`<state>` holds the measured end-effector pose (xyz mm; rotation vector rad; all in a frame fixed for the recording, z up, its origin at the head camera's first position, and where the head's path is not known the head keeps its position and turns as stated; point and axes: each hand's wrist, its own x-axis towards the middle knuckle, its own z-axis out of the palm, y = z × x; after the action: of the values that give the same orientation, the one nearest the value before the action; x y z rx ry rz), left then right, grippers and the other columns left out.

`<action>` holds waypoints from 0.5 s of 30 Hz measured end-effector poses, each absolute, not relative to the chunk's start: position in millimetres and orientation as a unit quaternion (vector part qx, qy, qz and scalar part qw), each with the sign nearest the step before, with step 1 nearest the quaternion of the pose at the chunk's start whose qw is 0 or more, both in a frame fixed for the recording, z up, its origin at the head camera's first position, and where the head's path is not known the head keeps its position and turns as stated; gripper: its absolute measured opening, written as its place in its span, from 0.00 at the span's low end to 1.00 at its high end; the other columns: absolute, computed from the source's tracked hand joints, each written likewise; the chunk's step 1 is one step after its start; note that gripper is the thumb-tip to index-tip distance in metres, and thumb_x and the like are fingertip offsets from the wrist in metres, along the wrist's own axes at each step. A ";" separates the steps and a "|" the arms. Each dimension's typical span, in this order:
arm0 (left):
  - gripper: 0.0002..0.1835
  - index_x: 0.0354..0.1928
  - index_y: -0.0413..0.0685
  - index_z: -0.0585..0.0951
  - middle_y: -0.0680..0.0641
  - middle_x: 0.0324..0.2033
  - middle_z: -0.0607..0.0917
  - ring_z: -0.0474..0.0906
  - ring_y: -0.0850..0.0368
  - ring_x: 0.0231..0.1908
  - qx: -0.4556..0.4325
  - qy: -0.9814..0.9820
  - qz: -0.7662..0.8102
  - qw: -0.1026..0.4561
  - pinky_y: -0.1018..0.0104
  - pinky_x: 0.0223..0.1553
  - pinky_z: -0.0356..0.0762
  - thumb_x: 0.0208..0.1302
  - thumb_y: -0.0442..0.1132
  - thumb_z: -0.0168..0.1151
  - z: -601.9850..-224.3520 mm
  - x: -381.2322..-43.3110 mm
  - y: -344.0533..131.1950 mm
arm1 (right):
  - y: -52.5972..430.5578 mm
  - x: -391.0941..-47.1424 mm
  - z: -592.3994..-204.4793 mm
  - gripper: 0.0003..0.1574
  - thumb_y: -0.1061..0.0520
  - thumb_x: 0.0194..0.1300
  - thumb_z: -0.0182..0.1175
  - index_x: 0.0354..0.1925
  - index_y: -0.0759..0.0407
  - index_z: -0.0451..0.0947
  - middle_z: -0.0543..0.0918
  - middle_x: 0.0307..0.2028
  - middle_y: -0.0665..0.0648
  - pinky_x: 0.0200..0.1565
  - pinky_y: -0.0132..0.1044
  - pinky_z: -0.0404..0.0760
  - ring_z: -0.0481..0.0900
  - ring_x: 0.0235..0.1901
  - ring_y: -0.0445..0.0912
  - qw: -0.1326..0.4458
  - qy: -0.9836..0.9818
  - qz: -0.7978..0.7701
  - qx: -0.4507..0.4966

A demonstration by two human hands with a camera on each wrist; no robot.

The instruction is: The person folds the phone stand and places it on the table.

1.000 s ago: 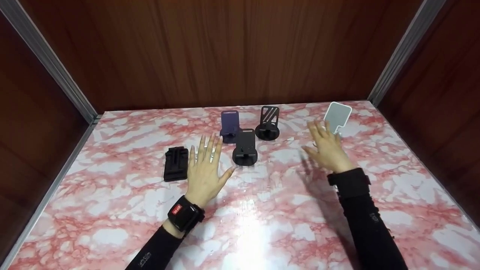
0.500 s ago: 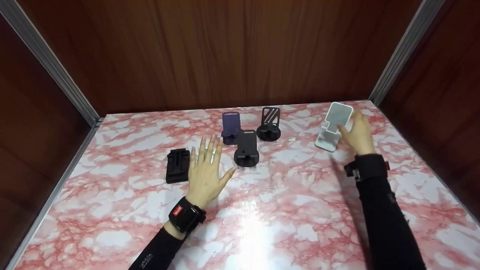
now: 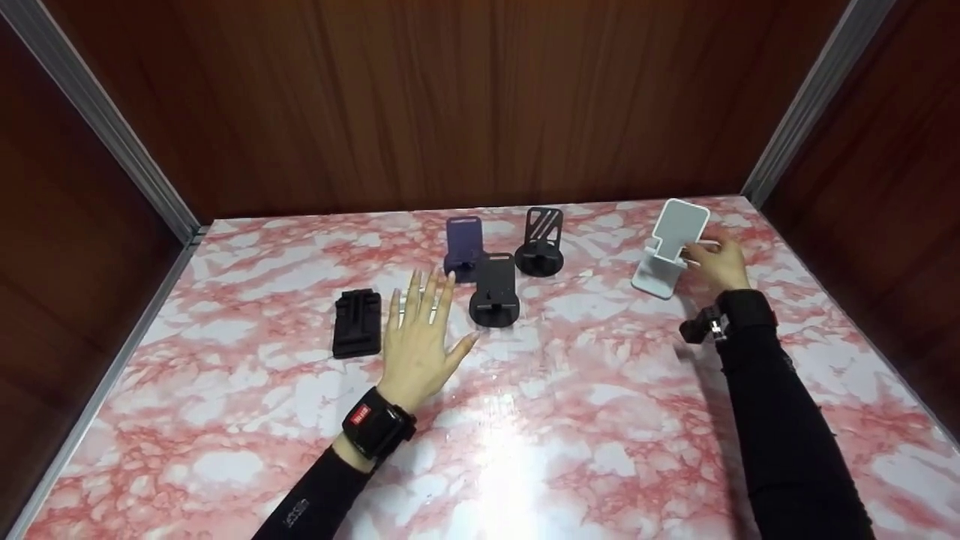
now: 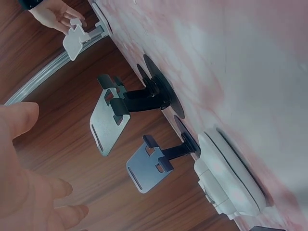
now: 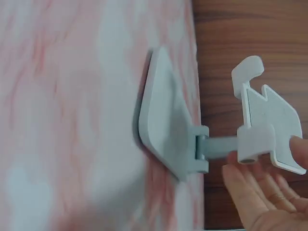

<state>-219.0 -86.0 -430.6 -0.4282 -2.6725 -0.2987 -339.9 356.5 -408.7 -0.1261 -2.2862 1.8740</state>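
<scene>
At the back right stands a white phone stand point(image 3: 680, 232), its plate raised and tilted on a flat base. My right hand point(image 3: 721, 259) pinches the right side of that plate. In the right wrist view the thumb point(image 5: 299, 150) lies on the plate's face and the other fingers curl behind it. My left hand point(image 3: 417, 341) hovers palm down with straight, spread fingers, holding nothing. Beneath its fingers a white folded phone stand point(image 4: 228, 173) lies on the table, mostly hidden in the head view. Left of this hand lies a black folded phone stand point(image 3: 357, 324).
Several raised phone stands with round bases stand mid-table: a black one point(image 3: 495, 289) in front, a purple one point(image 3: 465, 244) behind it, and a black one with slanted slots point(image 3: 541, 240). The marbled table point(image 3: 600, 420) ends at a brown wood-look wall point(image 3: 480, 105).
My right hand has moved right, from in front of the white phone stand round to its right side, and now pinches its plate. My left hand has stayed almost still.
</scene>
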 end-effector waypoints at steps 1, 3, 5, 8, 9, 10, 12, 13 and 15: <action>0.46 0.77 0.47 0.56 0.42 0.77 0.55 0.48 0.42 0.77 -0.155 -0.961 -0.107 0.204 0.41 0.76 0.48 0.65 0.64 0.55 -430.3 -219.1 -85.8 | 355.2 -339.8 -407.5 0.13 0.68 0.70 0.50 0.50 0.76 0.66 0.83 0.23 0.41 0.34 0.20 0.82 0.82 0.25 0.29 0.083 -0.736 0.670 -0.049; 0.46 0.77 0.47 0.54 0.42 0.77 0.55 0.47 0.42 0.77 -0.158 -0.961 -0.107 0.201 0.41 0.76 0.47 0.66 0.64 0.54 -429.9 -219.3 -85.6 | 351.5 -338.6 -403.7 0.07 0.70 0.69 0.49 0.46 0.71 0.67 0.84 0.21 0.43 0.33 0.22 0.83 0.83 0.25 0.32 0.074 -0.680 0.726 -0.069; 0.46 0.78 0.48 0.54 0.42 0.77 0.55 0.46 0.42 0.77 -0.161 -0.959 -0.114 0.201 0.41 0.76 0.46 0.66 0.64 0.53 -429.6 -218.7 -85.5 | 347.8 -336.2 -399.3 0.06 0.72 0.69 0.48 0.44 0.70 0.66 0.84 0.20 0.47 0.32 0.24 0.84 0.84 0.23 0.36 0.072 -0.634 0.765 -0.087; 0.46 0.77 0.47 0.55 0.42 0.77 0.56 0.47 0.41 0.77 -0.165 -0.955 -0.127 0.211 0.40 0.76 0.46 0.65 0.63 0.55 -430.9 -218.5 -86.2 | 344.1 -332.3 -394.1 0.05 0.74 0.68 0.47 0.41 0.69 0.64 0.83 0.18 0.50 0.29 0.25 0.84 0.84 0.20 0.38 0.070 -0.606 0.785 -0.104; 0.46 0.77 0.47 0.55 0.42 0.77 0.56 0.48 0.41 0.77 -0.166 -0.954 -0.130 0.214 0.40 0.76 0.46 0.65 0.62 0.56 -431.1 -218.3 -86.4 | 343.5 -331.4 -393.2 0.05 0.74 0.68 0.47 0.41 0.69 0.64 0.83 0.17 0.51 0.28 0.25 0.84 0.84 0.20 0.38 0.069 -0.603 0.788 -0.108; 0.46 0.77 0.47 0.56 0.42 0.77 0.56 0.48 0.41 0.77 -0.167 -0.953 -0.133 0.216 0.40 0.76 0.46 0.65 0.62 0.56 -431.4 -218.1 -86.5 | 342.7 -330.3 -392.2 0.05 0.75 0.68 0.47 0.40 0.69 0.64 0.83 0.17 0.51 0.28 0.25 0.84 0.84 0.19 0.38 0.070 -0.602 0.787 -0.112; 0.45 0.77 0.47 0.56 0.42 0.77 0.56 0.48 0.41 0.77 -0.167 -0.952 -0.134 0.217 0.40 0.76 0.46 0.65 0.62 0.57 -431.4 -217.9 -86.6 | 342.2 -329.3 -391.3 0.05 0.75 0.67 0.47 0.39 0.69 0.63 0.83 0.16 0.52 0.27 0.26 0.84 0.84 0.18 0.39 0.069 -0.595 0.792 -0.117; 0.45 0.77 0.47 0.56 0.42 0.77 0.56 0.48 0.41 0.77 -0.167 -0.952 -0.132 0.218 0.40 0.76 0.47 0.65 0.62 0.57 -431.1 -217.7 -86.4 | 342.1 -329.4 -391.2 0.06 0.75 0.68 0.48 0.38 0.68 0.63 0.83 0.16 0.52 0.26 0.26 0.84 0.83 0.18 0.39 0.071 -0.594 0.793 -0.118; 0.46 0.77 0.47 0.55 0.42 0.77 0.56 0.48 0.41 0.77 -0.168 -0.953 -0.133 0.216 0.40 0.76 0.47 0.65 0.62 0.56 -430.2 -217.6 -86.1 | 341.7 -329.8 -391.0 0.07 0.75 0.67 0.48 0.38 0.68 0.62 0.82 0.16 0.53 0.26 0.27 0.85 0.84 0.18 0.40 0.074 -0.582 0.801 -0.117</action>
<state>-217.6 -86.1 -430.2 -0.4643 -2.6401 -0.3682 -329.8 341.7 -391.0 -0.3509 -1.7479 2.4057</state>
